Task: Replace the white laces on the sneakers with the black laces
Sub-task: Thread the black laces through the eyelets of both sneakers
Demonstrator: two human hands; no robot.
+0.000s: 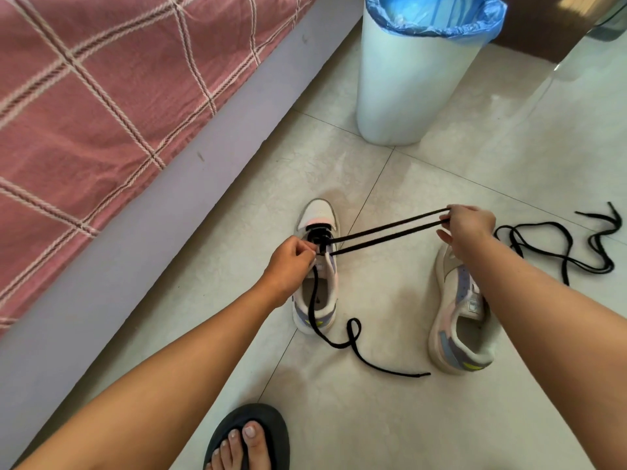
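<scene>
The left hand (291,262) pinches the flat black lace (383,234) right at the eyelets of the pale, pastel-panelled left-side sneaker (317,266), which stands upright on the glossy cream floor tiles (373,418). This seems meant to hold the shoe and the crossing steady. The right hand (470,225) has its fingers curled around the lace where it doubles back, drawing two strands taut out to the side, probably to pull slack through the lowest holes. The lace's other end trails over the heel and lies loose on the tiles.

The matching second sneaker (458,327) sits near the right forearm, with no lace visible in it (its front is partly hidden). The second black lace (570,245) lies in loose coils just beyond, presumably kept within reach for that shoe. No white laces are in view. Lacing of the first shoe looks barely begun.
</scene>
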